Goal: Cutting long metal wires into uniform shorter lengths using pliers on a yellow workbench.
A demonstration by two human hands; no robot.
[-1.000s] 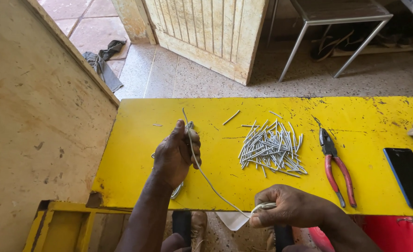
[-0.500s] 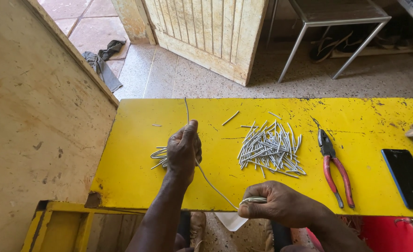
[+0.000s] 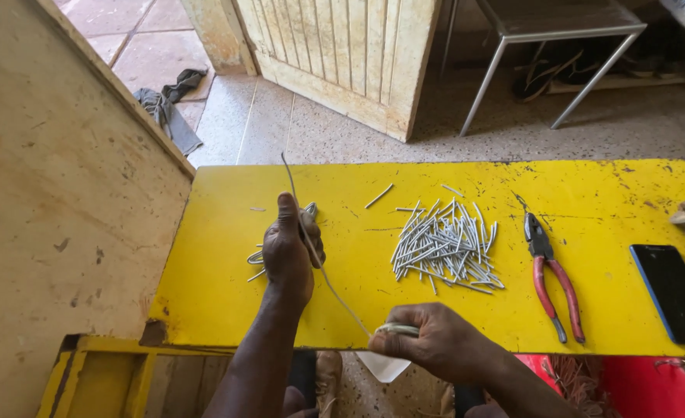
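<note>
Gripping a thin wire (image 3: pixel 323 267), the left hand (image 3: pixel 290 249) closes over small pieces; the right hand (image 3: pixel 435 340) pinches its lower end at the yellow table (image 3: pixel 606 193) edge. A pile of cut pieces (image 3: pixel 447 248) lies ready (pliers (image 3: pixel 551 275) idle), perhaps more left.

Over the yellow table (image 3: pixel 590 201), left hand (image 3: pixel 290 246) and right hand (image 3: pixel 428 340) grip a wire (image 3: pixel 335 286) beside cut pieces (image 3: pixel 447 248).

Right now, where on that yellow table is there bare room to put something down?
Bare yellow table runs along the far edge, and between the pliers and dark phone. The middle is crowded: wire pieces, left hand, right hand.
</note>
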